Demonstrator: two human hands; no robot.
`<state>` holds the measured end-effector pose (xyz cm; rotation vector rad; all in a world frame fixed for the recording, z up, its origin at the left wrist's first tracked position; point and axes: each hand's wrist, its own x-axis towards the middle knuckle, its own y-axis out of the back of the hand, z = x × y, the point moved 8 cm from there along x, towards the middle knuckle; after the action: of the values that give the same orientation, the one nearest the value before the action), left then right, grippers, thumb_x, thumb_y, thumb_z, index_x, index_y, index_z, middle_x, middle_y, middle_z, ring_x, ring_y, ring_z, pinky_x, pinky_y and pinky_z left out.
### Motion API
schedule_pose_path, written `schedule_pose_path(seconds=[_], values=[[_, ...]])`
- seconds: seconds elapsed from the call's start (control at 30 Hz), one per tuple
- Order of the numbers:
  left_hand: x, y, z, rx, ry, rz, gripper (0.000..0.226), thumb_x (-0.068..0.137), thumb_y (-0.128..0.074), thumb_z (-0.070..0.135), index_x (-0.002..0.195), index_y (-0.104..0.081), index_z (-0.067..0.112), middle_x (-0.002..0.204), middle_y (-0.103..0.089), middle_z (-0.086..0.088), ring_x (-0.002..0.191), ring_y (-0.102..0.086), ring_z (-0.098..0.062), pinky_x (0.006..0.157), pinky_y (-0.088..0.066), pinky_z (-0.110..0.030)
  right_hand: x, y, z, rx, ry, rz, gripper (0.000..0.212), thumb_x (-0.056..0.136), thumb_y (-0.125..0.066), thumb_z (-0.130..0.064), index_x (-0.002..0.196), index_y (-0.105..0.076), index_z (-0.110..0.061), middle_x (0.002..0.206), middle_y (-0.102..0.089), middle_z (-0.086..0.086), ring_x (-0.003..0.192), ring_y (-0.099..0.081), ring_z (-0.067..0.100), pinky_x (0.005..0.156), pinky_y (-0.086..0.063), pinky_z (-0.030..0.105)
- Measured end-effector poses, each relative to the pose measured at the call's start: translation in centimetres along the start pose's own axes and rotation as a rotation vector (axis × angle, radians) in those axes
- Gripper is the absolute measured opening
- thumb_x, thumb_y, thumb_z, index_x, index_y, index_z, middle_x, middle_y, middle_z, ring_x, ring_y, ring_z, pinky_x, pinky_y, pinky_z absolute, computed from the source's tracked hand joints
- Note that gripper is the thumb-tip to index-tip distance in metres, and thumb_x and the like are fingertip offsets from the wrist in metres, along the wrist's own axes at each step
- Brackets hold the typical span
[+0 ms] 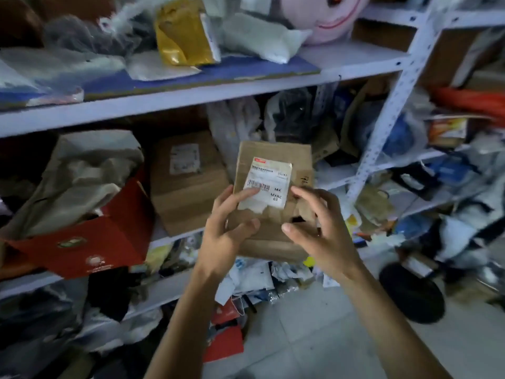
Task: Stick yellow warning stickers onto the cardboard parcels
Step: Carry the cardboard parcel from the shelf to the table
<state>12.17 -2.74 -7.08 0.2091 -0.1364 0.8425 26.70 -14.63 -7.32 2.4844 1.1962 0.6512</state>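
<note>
Parcel [273,187] upright between both hands, long axis vertical, label facing camera.

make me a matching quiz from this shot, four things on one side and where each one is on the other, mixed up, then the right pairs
Things
1. cardboard parcel with torn white label
2. gold pouch
3. red box
4. taped cardboard box

Places
A. top shelf, among plastic bags
B. held up between the left hand and the right hand
C. middle shelf, just left of the held parcel
D. jutting out over the middle shelf's front edge at the left

Pairs: 1-B, 2-A, 3-D, 4-C
</note>
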Motion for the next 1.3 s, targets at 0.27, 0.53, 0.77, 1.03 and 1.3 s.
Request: schedule_pose_path(seconds=[0.27, 0.53, 0.77, 1.03, 1.3], values=[[-5.5, -22.1, -0.9, -0.087, -0.017, -0.529, 0.034, 0.069, -0.07, 0.013, 0.102, -0.071, 0.019, 0.136, -0.053, -0.009, 0.135, -0.044, -0.027, 0.107, -0.041, -0.055, -17.7, 15.1, 8.0, 0.014, -0.292, 0.41, 0.075, 0.076, -0.067, -0.045, 0.142, -0.033, -0.052, 0.154, -0.025, -0.016, 0.137, -0.035, -0.004, 0.101, -0.048, 0.027], [-12.4, -41.2, 3.3, -0.117, -0.196, -1.038, 0.036, 0.067, -0.064, 0.026, 0.102, -0.07, 0.027, 0.129, -0.058, 0.004, 0.126, -0.051, -0.006, 0.099, -0.042, -0.019, -32.3, 25.8, 10.6, -0.09, -0.499, 0.851, 0.073, 0.077, -0.069, -0.044, 0.143, -0.036, -0.045, 0.158, -0.03, -0.009, 0.147, -0.028, 0.01, 0.116, -0.035, 0.043], [-19.9, -55.8, 6.3, -0.262, -0.248, -1.479, 0.035, 0.067, -0.064, 0.023, 0.102, -0.07, 0.021, 0.138, -0.05, -0.011, 0.131, -0.049, -0.015, 0.099, -0.042, -0.016, -42.8, 32.9, 10.0, -0.333, -0.777, 1.167, 0.081, 0.075, -0.07, -0.048, 0.147, -0.032, -0.042, 0.161, -0.02, -0.015, 0.147, -0.027, 0.007, 0.11, -0.041, 0.028], [-33.4, -65.5, 10.1, -0.4, -0.243, -1.935, 0.038, 0.066, -0.063, 0.022, 0.104, -0.07, 0.021, 0.14, -0.047, -0.002, 0.131, -0.051, -0.016, 0.103, -0.046, -0.028, -55.2, 34.5, 7.0, -0.408, -1.002, 1.573, 0.083, 0.076, -0.072, -0.049, 0.147, -0.03, -0.044, 0.16, -0.024, -0.011, 0.146, -0.028, 0.007, 0.114, -0.038, 0.042], [-46.1, -71.3, 13.4, -0.406, -0.345, -2.071, 0.038, 0.066, -0.065, 0.022, 0.103, -0.072, 0.027, 0.141, -0.048, -0.002, 0.134, -0.047, -0.018, 0.111, -0.04, -0.035, -66.5, 37.5, 4.9, -0.475, -1.007, 1.724, 0.082, 0.079, -0.073, -0.044, 0.149, -0.032, -0.036, 0.162, -0.017, -0.016, 0.144, -0.029, 0.001, 0.113, -0.04, 0.038]])
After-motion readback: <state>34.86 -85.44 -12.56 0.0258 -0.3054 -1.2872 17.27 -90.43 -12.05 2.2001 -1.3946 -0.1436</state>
